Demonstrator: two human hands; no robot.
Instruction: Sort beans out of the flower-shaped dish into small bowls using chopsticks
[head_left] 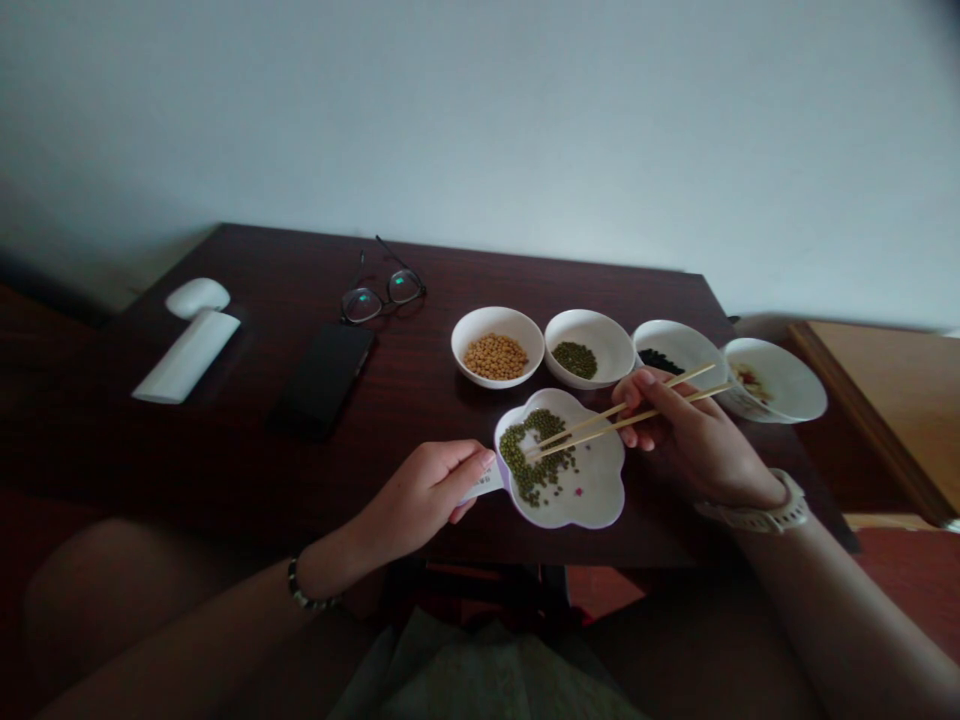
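Observation:
My left hand (424, 495) is closed around the handle of a white flower-shaped scoop (604, 480) with a pale purple edge. Green mung beans (517, 465) lie mostly along the scoop's left side, with a few loose ones and a small pinkish bit toward its middle. In my right hand (690, 440) is a pair of chopsticks (600, 425), their tips down among the beans. Behind the scoop stand white bowls: one of yellow soybeans (495, 355), one of mung beans (575, 358), one of black beans (660, 360), partly covered by my right hand, and one of reddish-and-pale pieces (750, 382).
Eyeglasses (382, 297) and a black phone (322, 380) lie left of the bowls on the dark table (420, 400). Farther left are a white rounded object (197, 297) and a long white case (187, 357). A wooden surface (885, 400) stands at right; a pale wall rises behind.

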